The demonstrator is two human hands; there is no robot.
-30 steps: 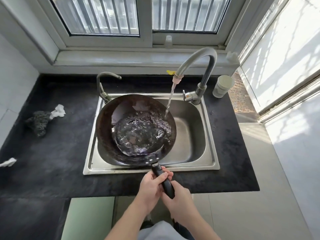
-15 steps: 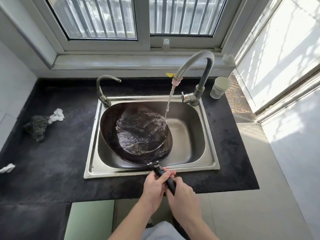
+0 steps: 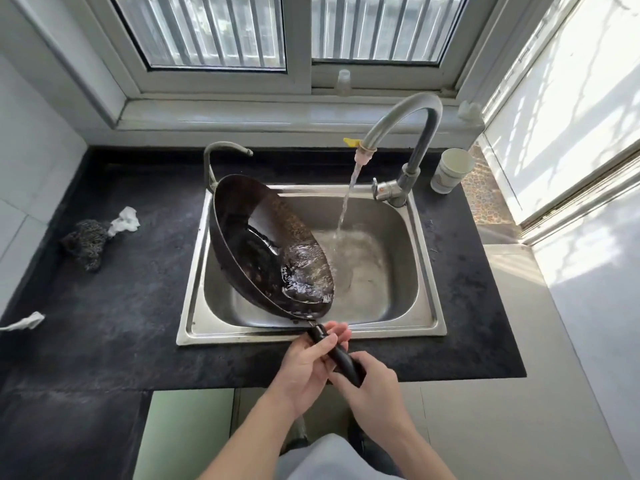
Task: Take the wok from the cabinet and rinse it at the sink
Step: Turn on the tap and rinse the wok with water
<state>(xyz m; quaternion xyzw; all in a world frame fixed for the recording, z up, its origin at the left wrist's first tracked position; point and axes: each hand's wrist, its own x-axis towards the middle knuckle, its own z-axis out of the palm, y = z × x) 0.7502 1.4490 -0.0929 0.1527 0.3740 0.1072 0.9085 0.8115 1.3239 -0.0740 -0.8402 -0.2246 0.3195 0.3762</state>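
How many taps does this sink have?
2. The big tap stands at the sink's back right corner, with water running from it. The small tap stands at the back left corner, its base hidden behind the tilted wok.

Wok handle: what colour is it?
Black, seen in the head view: handle.

Wok (image 3: 266,247) went from lying level in the sink (image 3: 429,271) to tipped steeply, left rim raised, water pooled at lower right edge. Tap stream (image 3: 344,209), which had struck the wok, fell past it onto the basin floor.
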